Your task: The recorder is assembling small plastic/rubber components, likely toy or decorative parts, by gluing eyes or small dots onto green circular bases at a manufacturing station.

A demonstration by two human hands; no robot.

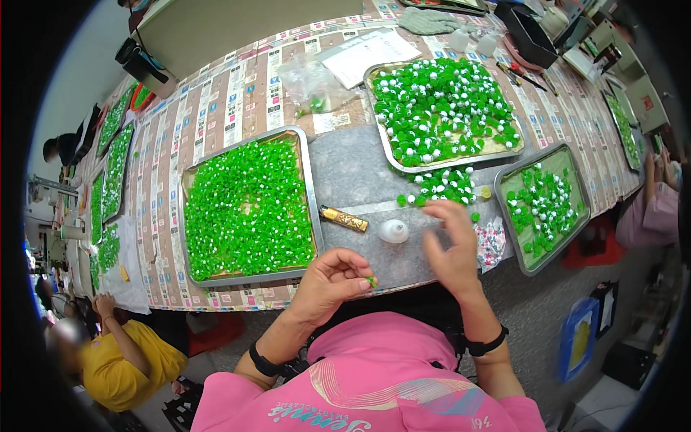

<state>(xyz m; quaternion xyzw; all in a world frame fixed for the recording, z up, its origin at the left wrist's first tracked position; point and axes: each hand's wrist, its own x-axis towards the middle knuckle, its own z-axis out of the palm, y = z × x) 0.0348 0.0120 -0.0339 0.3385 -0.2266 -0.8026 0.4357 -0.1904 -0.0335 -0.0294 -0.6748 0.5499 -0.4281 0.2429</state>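
My left hand (332, 284) is closed in a pinch at the table's front edge, with a small green plastic piece (372, 281) between thumb and fingertips. To its right, my right hand (455, 248) hovers with thumb and fingers apart, slightly smeared by motion; nothing shows in it. Just beyond its fingertips lies a loose pile of green pieces with white balls (448, 186). Between the hands stands a small white squeeze bottle (394, 231) with a pointed tip. A black-and-gold lighter-like stick (344, 219) lies left of the bottle.
On the left, a metal tray (311, 189) holds many small green pieces. A second tray (386, 149) with green-and-white pieces stands at the back; a third (524, 263) is at right. A patterned cloth (491, 243) lies beside my right hand. Other people sit at both sides.
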